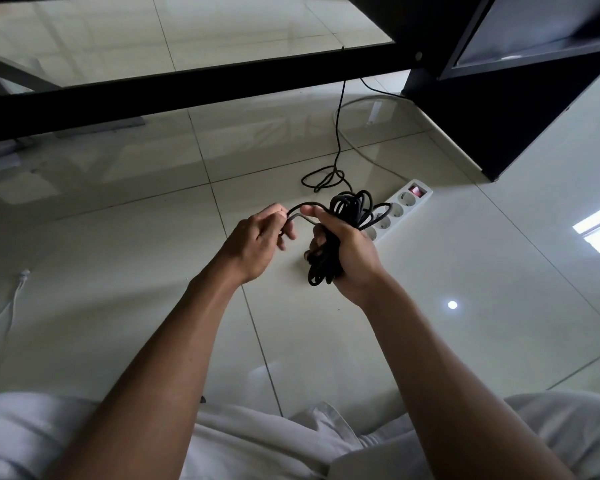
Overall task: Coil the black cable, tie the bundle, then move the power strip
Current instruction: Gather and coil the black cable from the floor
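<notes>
My right hand (pixel 347 251) grips a bundle of coiled black cable (pixel 350 209); loops stick out above my fist and below it. A strand arcs from the bundle to my left hand (pixel 257 240), which pinches it between thumb and fingers. The rest of the black cable (pixel 338 133) lies loose on the floor beyond, makes a small loop and rises to the table edge. A white power strip (pixel 404 202) with a red switch lies on the tiles just behind my right hand, partly hidden by the coil.
A black-framed glass table (pixel 187 88) spans the top of the view. A black cabinet (pixel 499 109) stands at the upper right. A white cable (pixel 11 306) runs along the floor at the left. My light trousers (pixel 257 441) fill the bottom edge.
</notes>
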Motion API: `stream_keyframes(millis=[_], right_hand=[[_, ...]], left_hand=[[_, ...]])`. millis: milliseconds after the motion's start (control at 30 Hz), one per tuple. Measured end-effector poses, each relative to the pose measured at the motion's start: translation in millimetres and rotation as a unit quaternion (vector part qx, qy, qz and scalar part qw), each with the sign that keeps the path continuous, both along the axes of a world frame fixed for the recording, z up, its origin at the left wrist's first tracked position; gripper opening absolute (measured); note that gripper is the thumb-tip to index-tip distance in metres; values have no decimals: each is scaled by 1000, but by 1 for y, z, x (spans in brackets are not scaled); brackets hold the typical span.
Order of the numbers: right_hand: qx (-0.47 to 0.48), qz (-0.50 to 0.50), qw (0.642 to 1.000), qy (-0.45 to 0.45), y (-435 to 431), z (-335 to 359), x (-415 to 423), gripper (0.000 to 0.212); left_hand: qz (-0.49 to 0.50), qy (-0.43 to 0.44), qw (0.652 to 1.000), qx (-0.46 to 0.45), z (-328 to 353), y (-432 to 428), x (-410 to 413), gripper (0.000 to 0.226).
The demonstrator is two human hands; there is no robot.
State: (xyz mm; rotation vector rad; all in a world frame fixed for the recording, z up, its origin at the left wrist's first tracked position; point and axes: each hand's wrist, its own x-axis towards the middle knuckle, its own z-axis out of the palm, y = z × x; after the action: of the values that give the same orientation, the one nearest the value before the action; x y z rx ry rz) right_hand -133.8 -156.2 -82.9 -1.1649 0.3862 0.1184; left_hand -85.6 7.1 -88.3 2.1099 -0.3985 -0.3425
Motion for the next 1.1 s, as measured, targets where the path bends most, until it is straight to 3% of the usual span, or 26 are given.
stream_keyframes(millis=[100,300,367,467,567,633,767,1000,1100], right_hand=[[-11,-15,999,-26,0,-1,1,21],[-12,-17,998,-63,6,-2,-4,19],[13,-10,997,-70,7,0,-5,20],[15,13,996,-84,5,0,-5,21],[37,14,994,-100,5,2,-4,20],[29,5,994,-102,5,4,-4,20],[-10,-20,996,-83,5,2,-6,19],[-154,-33,983,-94,6,-4,-3,19],[-145,-10,982,-119,7,-1,-4,20]], left_hand=[[19,-20,996,84,1,6,3,33],[-6,45,997,63,-3,8,8,37],[-17,47,997,56,-6,8,8,28],[-21,-69,992,99,-12,7,7,13],[7,-207,960,188,-18,8,8,10],[25,-219,961,169,-14,5,6,14],[56,-108,993,4,-3,-1,2,40],[10,-172,984,-36,-1,-7,-2,43],[-23,-172,984,-38,4,-10,-8,39]])
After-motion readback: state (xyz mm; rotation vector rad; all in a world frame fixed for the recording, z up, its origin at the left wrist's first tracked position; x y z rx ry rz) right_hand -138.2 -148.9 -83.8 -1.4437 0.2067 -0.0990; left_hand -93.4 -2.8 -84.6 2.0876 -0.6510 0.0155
